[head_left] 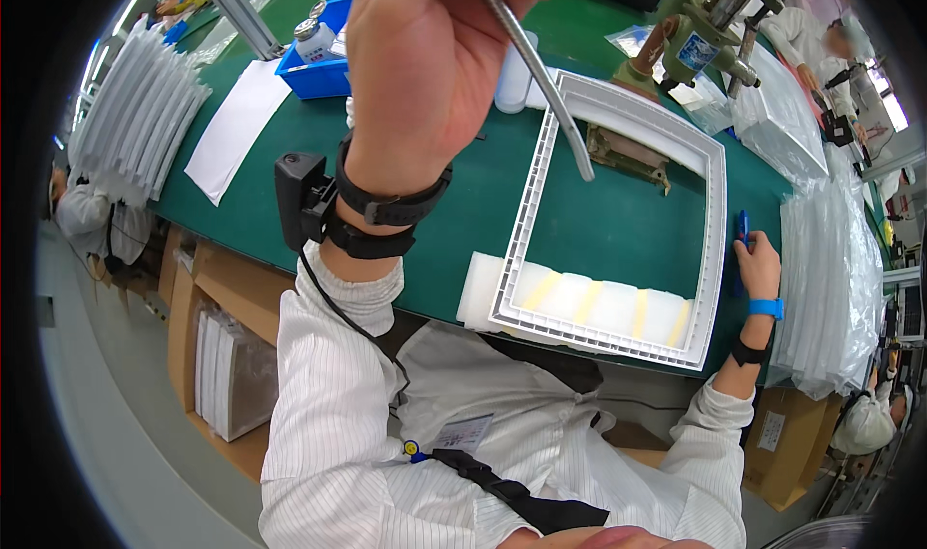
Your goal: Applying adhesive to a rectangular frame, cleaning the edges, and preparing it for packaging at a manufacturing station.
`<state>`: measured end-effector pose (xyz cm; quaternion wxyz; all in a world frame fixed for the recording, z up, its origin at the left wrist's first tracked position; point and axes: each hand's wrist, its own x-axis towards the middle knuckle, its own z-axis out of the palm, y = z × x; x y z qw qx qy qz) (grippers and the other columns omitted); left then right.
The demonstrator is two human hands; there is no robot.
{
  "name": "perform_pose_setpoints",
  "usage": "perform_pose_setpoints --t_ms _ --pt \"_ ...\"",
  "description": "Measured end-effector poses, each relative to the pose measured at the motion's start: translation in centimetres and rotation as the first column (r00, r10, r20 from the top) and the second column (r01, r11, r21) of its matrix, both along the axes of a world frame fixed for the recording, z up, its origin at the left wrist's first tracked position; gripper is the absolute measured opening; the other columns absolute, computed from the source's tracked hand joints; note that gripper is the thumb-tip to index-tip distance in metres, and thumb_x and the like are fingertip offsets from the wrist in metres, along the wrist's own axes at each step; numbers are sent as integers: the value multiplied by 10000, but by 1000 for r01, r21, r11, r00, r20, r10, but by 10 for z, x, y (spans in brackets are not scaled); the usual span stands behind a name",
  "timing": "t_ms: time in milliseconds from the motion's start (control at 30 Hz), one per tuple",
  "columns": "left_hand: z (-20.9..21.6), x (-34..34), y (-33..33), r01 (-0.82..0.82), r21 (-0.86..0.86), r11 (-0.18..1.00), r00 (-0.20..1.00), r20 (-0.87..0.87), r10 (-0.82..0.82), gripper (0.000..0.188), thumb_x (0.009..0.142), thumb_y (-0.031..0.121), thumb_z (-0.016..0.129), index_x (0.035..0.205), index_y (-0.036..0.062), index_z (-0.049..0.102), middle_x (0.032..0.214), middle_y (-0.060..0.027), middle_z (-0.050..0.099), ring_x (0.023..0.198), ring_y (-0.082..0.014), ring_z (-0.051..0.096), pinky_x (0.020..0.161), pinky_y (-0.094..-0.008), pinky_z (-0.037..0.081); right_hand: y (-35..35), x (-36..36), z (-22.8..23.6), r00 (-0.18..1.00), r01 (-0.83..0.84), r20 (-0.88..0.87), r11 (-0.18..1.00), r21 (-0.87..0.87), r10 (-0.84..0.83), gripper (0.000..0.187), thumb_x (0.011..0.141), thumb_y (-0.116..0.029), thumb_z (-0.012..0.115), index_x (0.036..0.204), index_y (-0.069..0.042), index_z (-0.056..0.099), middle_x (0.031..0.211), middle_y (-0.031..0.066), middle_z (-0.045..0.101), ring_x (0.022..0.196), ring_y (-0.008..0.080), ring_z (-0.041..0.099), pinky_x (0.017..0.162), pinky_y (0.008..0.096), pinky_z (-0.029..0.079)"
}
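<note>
My left hand (420, 66) is raised close to the view, its fingers closed round a slim metal tool (534, 61) with a slightly bent tip. That tip reaches over a white rectangular frame (716, 230) on the green table. At the table's right side, my right hand (760, 264) has its fingers closed on a narrow blue tool (742, 225) whose exact kind I cannot make out. A white foam pad (478, 293) with yellow strips lies under the frame's near edge.
A green metal press (690, 47) stands at the far right. Wrapped white panels are stacked at the left (135, 114) and right (830, 279). A blue bin (314, 81) holding a bottle sits behind my left arm, beside a white sheet (237, 129).
</note>
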<state>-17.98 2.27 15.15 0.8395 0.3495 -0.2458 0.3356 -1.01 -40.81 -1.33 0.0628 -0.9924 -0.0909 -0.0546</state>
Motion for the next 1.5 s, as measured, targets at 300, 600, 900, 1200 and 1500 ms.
perform_pose_setpoints --t_ms 300,600,900,1200,1500 --pt "-7 2 6 187 -50 981 982 -16 -188 312 1054 226 399 1249 0 487 731 12 429 648 -95 444 635 -277 458 84 -55 108 938 -279 93 569 773 335 361 998 -170 486 1325 -17 497 909 35 586 650 73 504 576 220 415" --pt "-19 -1 -32 -108 862 495 953 -52 298 303 1034 179 444 1257 67 615 729 19 536 546 -28 335 471 -205 269 136 -92 146 600 -226 -75 258 939 797 458 943 -105 535 1373 1 418 931 57 563 655 74 504 538 203 383" --pt "-20 -2 -37 -42 922 386 909 -126 398 312 920 29 596 1208 112 679 683 -18 586 583 -72 457 526 -230 377 147 -81 154 618 -521 141 268 810 774 321 948 -133 575 1246 -15 590 845 44 606 702 92 532 603 228 409" --pt "-22 3 -31 -129 973 193 920 45 389 286 861 47 663 1142 82 705 750 -82 658 585 -152 526 533 -273 412 154 -82 163 604 -791 366 474 387 709 291 799 -78 713 1090 -69 714 787 102 620 661 199 592 612 288 477" --pt "-31 4 -36 -168 979 112 887 100 451 263 841 70 685 1100 93 725 705 -92 632 551 -183 522 513 -298 396 155 -83 158 591 -806 376 507 304 714 311 759 -70 735 1069 -89 724 792 108 627 664 243 601 604 311 487"
